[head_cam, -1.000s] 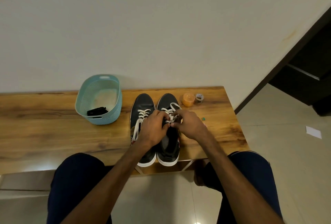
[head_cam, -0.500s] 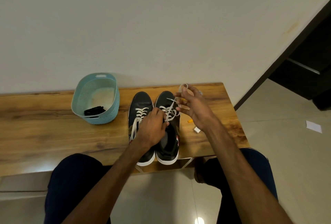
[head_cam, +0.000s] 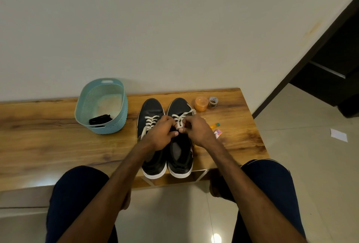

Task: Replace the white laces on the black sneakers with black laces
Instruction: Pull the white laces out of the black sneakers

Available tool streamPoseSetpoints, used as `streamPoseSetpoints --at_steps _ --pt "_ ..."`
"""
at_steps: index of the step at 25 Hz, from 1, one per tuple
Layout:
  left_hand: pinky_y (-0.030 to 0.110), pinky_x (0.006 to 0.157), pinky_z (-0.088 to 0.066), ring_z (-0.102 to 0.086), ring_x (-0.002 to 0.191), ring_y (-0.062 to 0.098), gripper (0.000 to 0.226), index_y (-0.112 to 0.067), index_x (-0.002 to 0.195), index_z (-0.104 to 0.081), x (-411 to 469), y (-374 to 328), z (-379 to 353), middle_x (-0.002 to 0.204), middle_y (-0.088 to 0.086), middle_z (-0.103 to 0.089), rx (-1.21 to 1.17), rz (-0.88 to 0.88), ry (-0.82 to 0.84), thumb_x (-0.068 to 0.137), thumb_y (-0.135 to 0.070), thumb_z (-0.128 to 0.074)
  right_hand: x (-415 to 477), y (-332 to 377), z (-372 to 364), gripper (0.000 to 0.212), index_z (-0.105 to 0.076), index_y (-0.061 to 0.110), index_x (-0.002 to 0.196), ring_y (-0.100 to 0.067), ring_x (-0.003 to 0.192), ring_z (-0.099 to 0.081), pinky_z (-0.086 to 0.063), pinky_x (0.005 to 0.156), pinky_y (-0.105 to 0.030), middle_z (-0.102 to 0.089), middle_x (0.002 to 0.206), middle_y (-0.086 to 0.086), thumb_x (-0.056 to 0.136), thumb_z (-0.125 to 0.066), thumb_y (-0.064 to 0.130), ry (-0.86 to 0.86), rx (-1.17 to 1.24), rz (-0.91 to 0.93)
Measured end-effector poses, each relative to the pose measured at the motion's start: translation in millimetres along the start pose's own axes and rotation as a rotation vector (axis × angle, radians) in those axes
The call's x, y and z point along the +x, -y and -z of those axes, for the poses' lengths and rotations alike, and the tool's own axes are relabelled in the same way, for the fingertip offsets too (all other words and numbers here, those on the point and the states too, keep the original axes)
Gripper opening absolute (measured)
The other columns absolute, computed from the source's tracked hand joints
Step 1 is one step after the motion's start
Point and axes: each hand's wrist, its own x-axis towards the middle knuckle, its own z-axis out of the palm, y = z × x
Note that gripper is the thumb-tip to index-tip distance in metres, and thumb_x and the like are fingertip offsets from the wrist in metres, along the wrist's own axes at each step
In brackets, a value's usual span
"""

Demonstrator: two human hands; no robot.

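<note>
While the left hand and right hand both pinch the white lace over the right sneaker on the table, we judge it best to free one crossing at a time, pulling straight (black laces lie in the basket).
</note>
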Motion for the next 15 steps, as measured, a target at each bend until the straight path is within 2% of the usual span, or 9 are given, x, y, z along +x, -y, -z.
streamPoseSetpoints --at_steps 2,3,5,6,7,9,10,12,15 --pt "0.036 0.093 -0.045 -0.052 0.104 0.018 0.017 -0.013 0.108 -0.056 -1.3 -1.4 -1.7 0.119 0.003 -0.049 0.091 -0.012 -0.041 0.097 -0.025 -0.059 -1.4 3.8 -1.8 0.016 -0.060 0.013 0.086 -0.027 0.096 -0.055 -0.043 0.087 -0.037 -0.062 0.099 -0.015 0.097 -0.062 0.024 0.050 -0.014 -0.041" --pt "0.036 0.088 -0.047 -0.053 0.098 0.018 0.016 -0.014 0.107 -0.056 -1.4 -3.5 -3.3 0.115 0.003 -0.050 0.132 -0.008 -0.090 0.098 -0.028 -0.057 -3.0 7.5 0.4 0.023 -0.061 0.012 0.088 -0.026 0.098 -0.053 -0.040 0.090 -0.037 -0.062 0.099 -0.014 0.101 -0.055 0.030 0.079 0.076 -0.092" --pt "0.036 0.085 -0.047 -0.053 0.095 0.018 0.019 -0.012 0.107 -0.056 -1.0 -8.2 -5.7 0.111 0.002 -0.049 0.169 0.000 -0.133 0.100 -0.029 -0.052 -9.2 18.1 12.6 0.042 -0.065 0.013 0.087 -0.020 0.093 -0.056 -0.041 0.086 -0.037 -0.066 0.091 -0.005 0.105 -0.042 0.044 0.128 0.487 -0.227" --pt "0.035 0.086 -0.046 -0.052 0.095 0.018 0.021 -0.011 0.105 -0.057 -0.8 -10.9 -5.3 0.109 0.001 -0.048 0.141 0.009 -0.121 0.102 -0.030 -0.050 -11.2 22.3 20.0 0.047 -0.063 0.017 0.081 -0.017 0.091 -0.058 -0.042 0.085 -0.037 -0.067 0.085 0.001 0.104 -0.038 0.050 0.119 0.714 -0.273" --pt "0.034 0.085 -0.044 -0.051 0.095 0.019 0.022 -0.011 0.101 -0.058 -0.6 -14.1 -3.3 0.105 0.001 -0.048 0.031 0.028 -0.111 0.103 -0.030 -0.047 -11.9 24.3 27.8 0.049 -0.058 0.020 0.073 -0.015 0.090 -0.059 -0.043 0.086 -0.038 -0.067 0.080 0.005 0.103 -0.037 0.053 0.091 0.899 -0.286" --pt "0.034 0.081 -0.044 -0.054 0.093 0.025 0.025 -0.014 0.091 -0.060 -1.8 -23.4 7.8 0.100 0.005 -0.055 -0.423 0.132 -0.128 0.104 -0.028 -0.044 -12.4 25.6 42.3 0.049 -0.052 0.022 0.064 -0.016 0.092 -0.060 -0.046 0.086 -0.039 -0.066 0.081 0.004 0.102 -0.042 0.051 0.048 1.141 -0.250" --pt "0.034 0.082 -0.048 -0.058 0.097 0.026 0.025 -0.016 0.091 -0.063 -3.2 -27.7 17.3 0.103 0.007 -0.060 -0.655 0.194 -0.161 0.103 -0.028 -0.045 -13.3 26.7 46.7 0.045 -0.051 0.021 0.065 -0.017 0.094 -0.059 -0.047 0.085 -0.038 -0.065 0.083 0.003 0.102 -0.045 0.047 0.031 1.208 -0.223" --pt "0.036 0.083 -0.053 -0.065 0.104 0.020 0.026 -0.020 0.086 -0.065 -7.2 -30.0 40.7 0.108 0.006 -0.067 -0.972 0.235 -0.268 0.102 -0.031 -0.046 -14.2 28.0 50.2 0.038 -0.052 0.021 0.069 -0.017 0.098 -0.057 -0.044 0.086 -0.038 -0.063 0.088 0.004 0.102 -0.048 0.041 -0.017 1.258 -0.208" --pt "0.034 0.071 -0.057 -0.068 0.075 0.015 0.033 -0.021 0.069 -0.054 -18.2 -19.1 75.4 0.078 -0.001 -0.067 -1.364 0.270 -0.457 0.099 -0.036 -0.052 -13.4 24.3 58.7 0.037 -0.051 0.023 0.071 -0.014 0.094 -0.060 -0.041 0.083 -0.038 -0.067 0.092 0.006 0.101 -0.048 0.043 -0.072 1.398 -0.229"
